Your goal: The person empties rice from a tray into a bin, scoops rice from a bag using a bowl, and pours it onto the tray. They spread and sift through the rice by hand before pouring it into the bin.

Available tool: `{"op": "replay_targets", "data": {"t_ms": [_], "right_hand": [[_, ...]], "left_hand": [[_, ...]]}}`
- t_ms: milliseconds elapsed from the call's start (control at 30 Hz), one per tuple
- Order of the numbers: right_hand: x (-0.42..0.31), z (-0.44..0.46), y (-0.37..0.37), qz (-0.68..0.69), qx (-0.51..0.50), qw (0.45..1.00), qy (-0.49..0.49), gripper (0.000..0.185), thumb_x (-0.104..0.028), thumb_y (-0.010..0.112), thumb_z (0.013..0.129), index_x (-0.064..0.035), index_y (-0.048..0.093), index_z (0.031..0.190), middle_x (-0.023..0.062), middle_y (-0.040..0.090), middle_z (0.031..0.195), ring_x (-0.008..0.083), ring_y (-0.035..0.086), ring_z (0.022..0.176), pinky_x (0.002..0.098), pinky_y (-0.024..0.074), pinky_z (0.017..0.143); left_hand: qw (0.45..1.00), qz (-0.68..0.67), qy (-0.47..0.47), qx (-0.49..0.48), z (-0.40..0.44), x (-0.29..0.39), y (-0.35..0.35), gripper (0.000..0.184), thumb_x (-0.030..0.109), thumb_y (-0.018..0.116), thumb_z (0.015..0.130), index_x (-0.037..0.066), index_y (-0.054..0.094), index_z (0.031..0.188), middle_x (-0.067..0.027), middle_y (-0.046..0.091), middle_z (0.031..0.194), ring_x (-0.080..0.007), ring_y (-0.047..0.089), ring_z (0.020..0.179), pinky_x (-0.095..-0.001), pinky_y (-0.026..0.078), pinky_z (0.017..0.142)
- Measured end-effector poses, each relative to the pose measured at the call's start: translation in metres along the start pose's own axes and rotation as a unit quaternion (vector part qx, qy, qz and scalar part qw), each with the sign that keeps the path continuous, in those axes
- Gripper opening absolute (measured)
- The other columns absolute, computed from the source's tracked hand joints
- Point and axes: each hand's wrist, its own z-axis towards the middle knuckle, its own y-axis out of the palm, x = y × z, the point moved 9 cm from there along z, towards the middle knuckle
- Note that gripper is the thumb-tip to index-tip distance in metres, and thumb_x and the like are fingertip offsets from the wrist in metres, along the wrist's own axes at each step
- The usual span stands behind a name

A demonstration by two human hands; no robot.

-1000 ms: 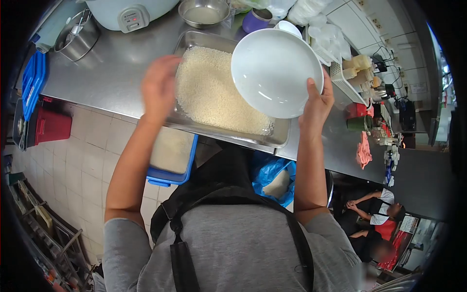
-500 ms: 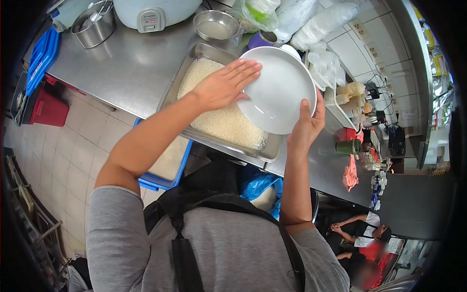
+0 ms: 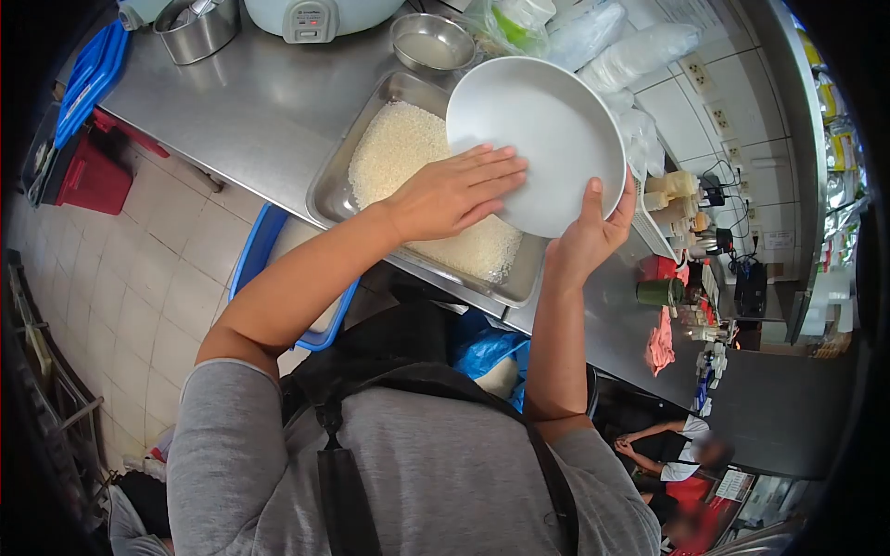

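Holding a white bowl (image 3: pixel 556 120) over the right of a tray (image 3: pixel 326 195) of rice (image 3: pixel 399 148).
Gripping its right rim in the right hand (image 3: pixel 591 232), left hand (image 3: pixel 454 190) open, flat across its near-left part.

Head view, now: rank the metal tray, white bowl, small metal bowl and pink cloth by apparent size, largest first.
1. Metal tray, partly hidden
2. White bowl, held nearer the camera
3. Small metal bowl
4. Pink cloth
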Motion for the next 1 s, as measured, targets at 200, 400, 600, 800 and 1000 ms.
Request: {"op": "replay_targets", "data": {"t_ms": [200, 400, 600, 800, 1000], "right_hand": [[-0.015, 0.002, 0.006, -0.006, -0.008, 1.000, -0.017, 0.032, 0.002, 0.054, 0.092, 0.0029, 0.054, 0.124, 0.0133, 0.058, 0.123, 0.0181, 0.058, 0.109, 0.0315, 0.0469, 0.095], [-0.008, 0.000, 0.005, -0.009, -0.002, 1.000, -0.021, 0.033, 0.001, 0.054, 0.092, 0.0028, 0.054, 0.125, 0.0132, 0.059, 0.122, 0.0181, 0.059, 0.108, 0.0314, 0.0471, 0.095], [-0.009, -0.001, -0.003, -0.020, 0.005, 1.000, -0.023, 0.033, 0.002, 0.054, 0.092, 0.0028, 0.053, 0.124, 0.0137, 0.060, 0.120, 0.0184, 0.060, 0.106, 0.0317, 0.0471, 0.095], [0.020, 0.005, -0.033, 0.034, 0.060, 0.996, 0.052, 0.034, 0.000, 0.055, 0.091, 0.0022, 0.051, 0.125, 0.0127, 0.062, 0.116, 0.0187, 0.061, 0.102, 0.0312, 0.0486, 0.091], [0.031, 0.002, -0.045, 0.073, 0.068, 0.993, 0.069, 0.033, -0.003, 0.056, 0.092, 0.0016, 0.051, 0.125, 0.0117, 0.062, 0.113, 0.0168, 0.061, 0.101, 0.0307, 0.0487, 0.089]], "left_hand": [[0.996, -0.037, 0.027, -0.077, -0.017, 0.004, 0.015, 0.041, 0.019, 0.059, 0.091, 0.009, 0.054, 0.131, -0.0082, 0.052, 0.138, -0.0244, 0.046, 0.131, -0.0398, 0.034, 0.113], [0.999, 0.020, 0.035, 0.014, -0.003, 0.007, -0.004, 0.032, 0.019, 0.061, 0.090, 0.006, 0.061, 0.120, -0.0080, 0.058, 0.129, -0.0245, 0.053, 0.122, -0.0389, 0.040, 0.108], [0.993, -0.027, 0.006, -0.114, -0.028, 0.005, 0.021, 0.029, 0.014, 0.063, 0.087, 0.006, 0.063, 0.115, -0.0084, 0.061, 0.123, -0.0251, 0.057, 0.116, -0.0369, 0.044, 0.105], [0.997, -0.011, -0.033, -0.076, -0.023, 0.000, 0.007, 0.033, 0.013, 0.061, 0.087, 0.006, 0.061, 0.119, -0.0085, 0.058, 0.129, -0.0248, 0.052, 0.125, -0.0397, 0.040, 0.109], [0.995, 0.051, -0.041, -0.072, -0.018, 0.003, 0.027, 0.048, 0.018, 0.060, 0.089, 0.009, 0.051, 0.135, -0.0074, 0.050, 0.140, -0.0226, 0.038, 0.137, -0.0442, 0.024, 0.118]]}}
